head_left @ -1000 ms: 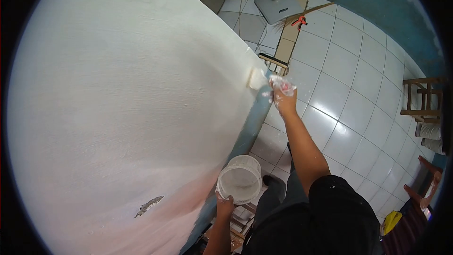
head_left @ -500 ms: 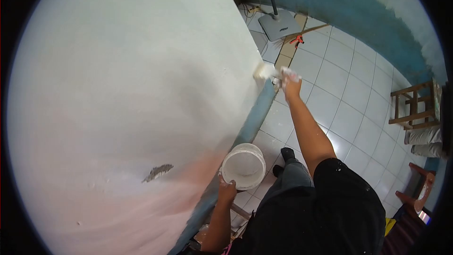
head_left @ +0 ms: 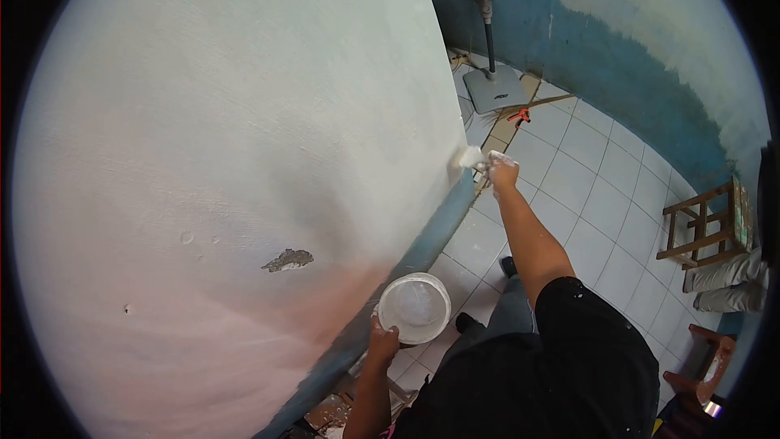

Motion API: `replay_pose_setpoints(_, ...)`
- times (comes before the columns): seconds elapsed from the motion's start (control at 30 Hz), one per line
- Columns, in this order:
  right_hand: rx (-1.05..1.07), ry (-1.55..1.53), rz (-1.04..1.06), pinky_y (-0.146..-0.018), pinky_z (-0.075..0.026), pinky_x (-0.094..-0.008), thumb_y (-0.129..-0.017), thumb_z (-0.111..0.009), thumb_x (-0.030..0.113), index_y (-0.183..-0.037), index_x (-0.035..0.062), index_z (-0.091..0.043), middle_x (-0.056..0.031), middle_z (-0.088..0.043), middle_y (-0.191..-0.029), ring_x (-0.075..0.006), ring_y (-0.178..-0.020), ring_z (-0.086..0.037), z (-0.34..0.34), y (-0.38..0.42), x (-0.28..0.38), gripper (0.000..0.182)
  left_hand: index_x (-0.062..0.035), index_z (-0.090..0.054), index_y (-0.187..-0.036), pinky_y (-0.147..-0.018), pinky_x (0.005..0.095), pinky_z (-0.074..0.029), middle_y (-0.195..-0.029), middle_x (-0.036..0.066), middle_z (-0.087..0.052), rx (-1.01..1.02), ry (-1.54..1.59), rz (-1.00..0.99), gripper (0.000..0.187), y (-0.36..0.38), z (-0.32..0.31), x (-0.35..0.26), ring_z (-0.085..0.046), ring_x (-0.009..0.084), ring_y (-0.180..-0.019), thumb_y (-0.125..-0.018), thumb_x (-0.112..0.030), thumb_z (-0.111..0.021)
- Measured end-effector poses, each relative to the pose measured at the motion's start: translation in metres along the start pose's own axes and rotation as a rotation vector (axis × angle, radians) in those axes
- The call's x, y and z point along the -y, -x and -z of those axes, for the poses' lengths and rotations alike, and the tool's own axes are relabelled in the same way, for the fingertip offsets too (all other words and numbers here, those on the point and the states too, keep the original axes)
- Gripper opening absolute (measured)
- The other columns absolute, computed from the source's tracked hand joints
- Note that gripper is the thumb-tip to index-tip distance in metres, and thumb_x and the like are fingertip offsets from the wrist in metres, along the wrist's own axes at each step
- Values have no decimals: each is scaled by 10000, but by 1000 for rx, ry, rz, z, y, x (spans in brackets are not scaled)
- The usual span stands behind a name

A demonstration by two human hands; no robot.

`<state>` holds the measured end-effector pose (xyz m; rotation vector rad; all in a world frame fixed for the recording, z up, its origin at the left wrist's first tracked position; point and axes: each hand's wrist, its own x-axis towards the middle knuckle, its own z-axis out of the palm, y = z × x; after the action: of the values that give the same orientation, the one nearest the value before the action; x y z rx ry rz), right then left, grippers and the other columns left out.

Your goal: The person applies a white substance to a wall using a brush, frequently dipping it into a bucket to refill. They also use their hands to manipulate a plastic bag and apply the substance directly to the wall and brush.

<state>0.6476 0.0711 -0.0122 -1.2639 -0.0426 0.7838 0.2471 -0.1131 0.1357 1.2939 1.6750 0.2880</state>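
My right hand (head_left: 503, 170), speckled with white paint, is closed around the handle of a paintbrush (head_left: 470, 158). The pale bristles touch the wall (head_left: 244, 114) near its outer edge, just above the blue band (head_left: 443, 223) along the bottom. Lower down, my left hand (head_left: 385, 340) grips the rim of a white bucket (head_left: 416, 309), thumb on the near side. A whitish residue coats the inside of the bucket, which is held beside the wall. My fingers under the bucket are hidden.
A standing fan (head_left: 496, 91) is at the back, with an orange clamp (head_left: 520, 117) on the tiled floor (head_left: 569, 154) near it. Wooden stools (head_left: 703, 228) stand at the right, beside another person's trouser legs (head_left: 727, 284). A chipped patch (head_left: 288, 260) marks the wall.
The view has tilted upward, bringing the fan's head into sight. My right hand and the brush stay by the wall's edge, less blurred now. The bucket remains in my left hand.
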Motion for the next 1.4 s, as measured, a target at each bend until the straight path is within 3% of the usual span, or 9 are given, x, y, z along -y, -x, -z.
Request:
replay_pose_setpoints(0.1, 62, 63, 413, -385, -436, -246, -850, -520, 70, -933, -17, -598, -112, -629, -776, -179, -551, -616, -31, -31, 26, 143, -8, -248, -1325, -744, 364, -521, -1182, 204, -467, 16, 105, 1, 561, -12, -5, -2, -556, 307, -999, -799, 20, -443)
replay_pose_setpoints(0.33, 442, -517, 296, -450, -443, -228, -861, -567, 142, -1006, -17, -580, -125, -649, -800, -190, -601, -638, -65, 75, 331, 215, -31, -274, -1301, -552, 399, -585, -1114, 194, -480, 117, 259, -36, 515, 5, -30, -110, -603, 327, -869, -806, -3, -411)
replay_pose_setpoints(0.57, 392, 400, 630, -453, -443, -260, -852, -535, 105, -931, 13, -563, -63, -601, -732, -151, -592, -588, -12, -42, 138, 124, -52, -252, -1319, -540, 398, -591, -1104, 185, -483, 120, 247, -129, 529, -26, -55, -150, -616, 312, -816, -814, 1, -402)
replay_pose_setpoints(0.7, 413, -56, 299, -413, -422, -258, -827, -573, 29, -945, 7, -545, -64, -575, -682, -126, -529, -550, -33, -40, 113, 123, -50, -207, -1344, -516, 369, -589, -1122, 207, -474, 63, 259, -127, 560, -33, -64, -163, -622, 317, -809, -817, 12, -385)
replay_pose_setpoints(0.9, 576, -473, 414, -520, -535, -296, -859, -565, 120, -995, -64, -566, -149, -626, -809, -219, -602, -641, -103, 63, 370, 228, -25, -197, -1344, -500, 332, -587, -1154, 232, -460, -4, 333, -97, 569, -22, -72, -192, -626, 325, -826, -805, 22, -373)
replay_pose_setpoints(1.17, 328, 352, 1389, -583, -492, -312, -820, -577, 113, -955, 5, -620, -86, -641, -810, -162, -696, -626, -50, -1, 228, 179, -27, -222, -1323, -491, 330, -587, -1141, 221, -461, -59, 348, -130, 542, -20, -74, -186, -629, 319, -818, -805, 34, -369)
replay_pose_setpoints(1.23, 480, 69, 478, -533, -477, -285, -822, -578, 79, -919, -10, -616, -64, -628, -747, -137, -622, -607, -29, 10, 189, 137, -26, -229, -1316, -488, 328, -587, -1134, 222, -465, -36, 342, -103, 527, -19, -72, -187, -631, 319, -814, -812, 29, -372)
replay_pose_setpoints(1.33, 585, 122, 370, -595, -481, -246, -823, -595, 92, -889, -29, -615, -33, -623, -740, -91, -668, -582, -39, 8, 204, 140, -21, -236, -1308, -485, 326, -586, -1119, 224, -473, -33, 301, -104, 511, -14, -68, -197, -634, 317, -803, -819, 24, -376)
replay_pose_setpoints(1.4, 569, 13, 764, -522, -460, -223, -831, -587, 83, -904, -27, -608, -40, -612, -714, -87, -597, -569, -79, 23, 259, 134, -18, -236, -1307, -485, 325, -586, -1111, 227, -479, -42, 291, -111, 509, -12, -64, -198, -635, 316, -798, -819, 23, -379)
